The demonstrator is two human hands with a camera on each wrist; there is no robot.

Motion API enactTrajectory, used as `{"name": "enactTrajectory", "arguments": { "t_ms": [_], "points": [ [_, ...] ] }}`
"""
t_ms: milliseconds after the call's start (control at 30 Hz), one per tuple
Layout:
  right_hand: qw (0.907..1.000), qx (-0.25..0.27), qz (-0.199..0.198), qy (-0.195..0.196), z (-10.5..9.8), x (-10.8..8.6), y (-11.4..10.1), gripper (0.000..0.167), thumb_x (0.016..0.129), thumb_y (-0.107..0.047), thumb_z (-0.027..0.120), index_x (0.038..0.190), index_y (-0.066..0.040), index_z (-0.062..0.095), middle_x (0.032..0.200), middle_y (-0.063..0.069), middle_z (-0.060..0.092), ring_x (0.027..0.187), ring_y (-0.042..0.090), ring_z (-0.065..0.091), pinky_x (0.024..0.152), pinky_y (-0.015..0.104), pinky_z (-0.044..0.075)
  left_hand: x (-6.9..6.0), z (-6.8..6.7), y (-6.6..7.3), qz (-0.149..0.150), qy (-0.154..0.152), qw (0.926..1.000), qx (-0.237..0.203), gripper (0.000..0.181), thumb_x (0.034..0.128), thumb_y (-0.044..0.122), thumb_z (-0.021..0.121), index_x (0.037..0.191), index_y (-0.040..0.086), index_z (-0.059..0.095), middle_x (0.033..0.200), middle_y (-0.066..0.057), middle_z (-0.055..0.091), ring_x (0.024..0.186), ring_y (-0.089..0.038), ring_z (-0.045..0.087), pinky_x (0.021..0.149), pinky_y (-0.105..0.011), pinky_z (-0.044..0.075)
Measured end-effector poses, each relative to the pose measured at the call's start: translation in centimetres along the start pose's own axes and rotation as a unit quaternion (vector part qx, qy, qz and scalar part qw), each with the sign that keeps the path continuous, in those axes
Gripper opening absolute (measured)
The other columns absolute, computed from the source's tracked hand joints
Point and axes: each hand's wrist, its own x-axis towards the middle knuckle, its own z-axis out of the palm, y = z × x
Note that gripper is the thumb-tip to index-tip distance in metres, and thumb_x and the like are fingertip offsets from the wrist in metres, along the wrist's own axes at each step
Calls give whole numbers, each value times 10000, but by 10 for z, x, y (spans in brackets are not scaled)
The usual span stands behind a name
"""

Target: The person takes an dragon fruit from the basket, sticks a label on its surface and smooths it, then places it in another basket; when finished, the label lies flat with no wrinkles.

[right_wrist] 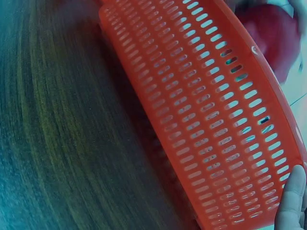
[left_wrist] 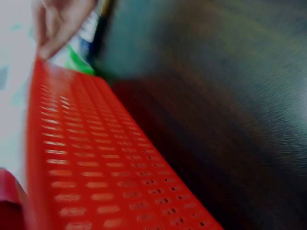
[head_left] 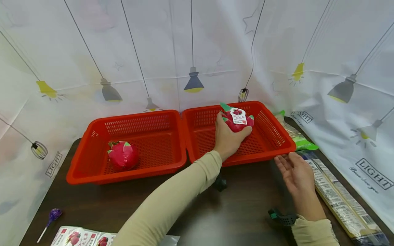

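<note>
My left hand grips a pink dragon fruit with green tips, its fingers and thumb spread around the sides. A white printed label sits on the fruit's upper face. Fruit and hand are above the right red basket; whether the fruit touches the basket floor I cannot tell. At that basket's near right corner, my right hand touches the rim with fairly straight fingers, palm turned upward. The right wrist view shows one finger against the slotted basket wall. Part of the fruit shows beyond the rim.
Beside it, the left red basket holds another dragon fruit. Green-edged packaging and a long printed packet lie along the right edge. A purple lollipop and a label sheet are at front left.
</note>
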Motion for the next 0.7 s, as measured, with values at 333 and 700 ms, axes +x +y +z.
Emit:
{"name": "enactTrajectory", "arguments": {
  "t_ms": [333,700],
  "points": [
    [9977,-675,-76,40,3,-5,-3,548,1008,-260,627,1483,-178,366,1113,-28,684,982,116,722,867,284,604,27,54,-15,-439,-248,9904,1289,1063,823,345,823,1595,130,124,1516,-100,359,1398,-267,390,1185,-442,406],
    [9967,-790,-34,171,3,-5,-7,407,1019,-284,594,1377,-172,437,1059,-29,685,952,105,714,865,265,603,31,83,-18,-794,-513,9680,2323,1084,860,397,785,1602,67,66,1563,-162,314,1482,-327,312,1266,-441,260]
  ]
}}
